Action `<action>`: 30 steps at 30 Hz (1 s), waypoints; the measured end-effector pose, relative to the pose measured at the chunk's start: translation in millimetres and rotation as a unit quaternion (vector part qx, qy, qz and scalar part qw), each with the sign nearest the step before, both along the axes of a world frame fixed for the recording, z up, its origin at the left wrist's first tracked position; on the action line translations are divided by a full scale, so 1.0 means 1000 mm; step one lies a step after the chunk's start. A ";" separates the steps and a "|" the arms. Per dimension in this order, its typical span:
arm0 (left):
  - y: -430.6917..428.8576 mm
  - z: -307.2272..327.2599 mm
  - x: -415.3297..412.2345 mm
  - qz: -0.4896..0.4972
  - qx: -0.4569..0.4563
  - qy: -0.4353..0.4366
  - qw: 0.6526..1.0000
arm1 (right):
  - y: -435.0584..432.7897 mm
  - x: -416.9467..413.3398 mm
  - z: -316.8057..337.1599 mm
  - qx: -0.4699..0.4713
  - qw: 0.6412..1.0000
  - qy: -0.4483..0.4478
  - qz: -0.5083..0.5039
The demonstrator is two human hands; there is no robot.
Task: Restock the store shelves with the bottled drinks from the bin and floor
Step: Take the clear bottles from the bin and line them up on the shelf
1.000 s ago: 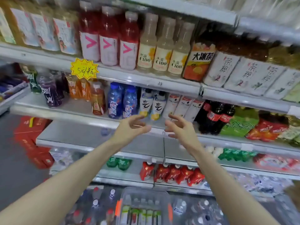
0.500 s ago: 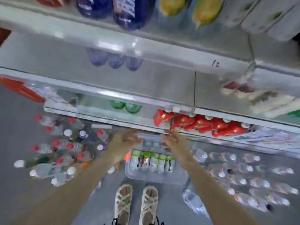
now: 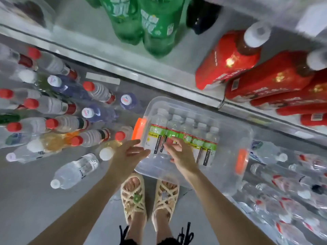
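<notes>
A clear plastic bin [image 3: 228, 167] with orange handles sits on the floor in front of my feet. Inside it lies a row of several clear bottles with green and white labels [image 3: 184, 138]. My left hand [image 3: 129, 154] hovers at the bin's left edge, fingers spread and empty. My right hand [image 3: 178, 154] reaches over the labelled bottles with fingers loosely bent, holding nothing. Whether it touches them I cannot tell. Loose water bottles with red caps [image 3: 58, 106] lie on the floor to the left.
The lowest shelf edge [image 3: 159, 82] runs diagonally above the bin, carrying green bottles [image 3: 146, 23] and red-wrapped bottles [image 3: 265, 80]. Wrapped packs of water bottles [image 3: 286, 191] crowd the floor at right. My sandalled feet [image 3: 150, 200] stand on grey floor just before the bin.
My view has swung down from the upper shelves to the floor. Both hands dropped from shelf height to the bin and now hover over its bottles.
</notes>
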State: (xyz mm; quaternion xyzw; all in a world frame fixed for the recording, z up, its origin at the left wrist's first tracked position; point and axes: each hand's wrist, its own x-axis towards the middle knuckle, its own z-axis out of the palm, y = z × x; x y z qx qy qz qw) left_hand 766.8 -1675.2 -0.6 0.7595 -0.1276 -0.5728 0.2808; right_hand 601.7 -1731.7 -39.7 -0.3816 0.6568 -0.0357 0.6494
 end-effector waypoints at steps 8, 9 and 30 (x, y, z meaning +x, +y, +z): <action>0.002 -0.049 0.006 -0.003 -0.012 -0.025 1.000 | 0.001 0.026 -0.094 0.002 1.000 0.008 -0.024; 0.001 -0.052 0.007 -0.005 -0.014 -0.029 0.999 | 0.001 0.029 -0.103 -0.005 1.000 0.009 -0.023; -0.012 0.025 0.006 -0.048 -0.020 0.044 0.998 | -0.042 0.015 0.026 -0.058 0.996 -0.062 -0.017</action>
